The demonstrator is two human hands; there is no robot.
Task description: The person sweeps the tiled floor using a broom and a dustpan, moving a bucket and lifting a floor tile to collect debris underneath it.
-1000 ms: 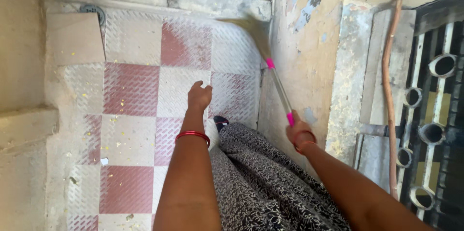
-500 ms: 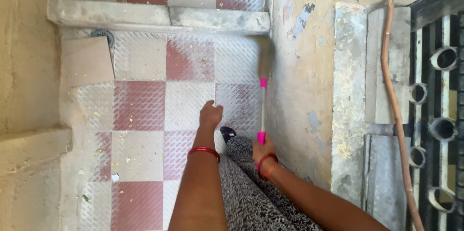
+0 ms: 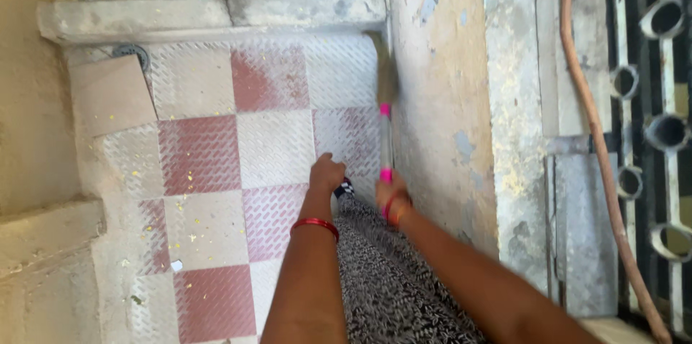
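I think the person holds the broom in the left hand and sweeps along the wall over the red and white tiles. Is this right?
Not quite: the broom is held in the right hand, as the head view shows. The left hand is free, holding nothing. The rest stands: the broom runs along the wall over the red and white tiles.

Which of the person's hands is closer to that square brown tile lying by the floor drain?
The left. The left hand hangs empty over the checkered floor, right of the brown tile. The right hand is farther right by the wall, gripping the broom.
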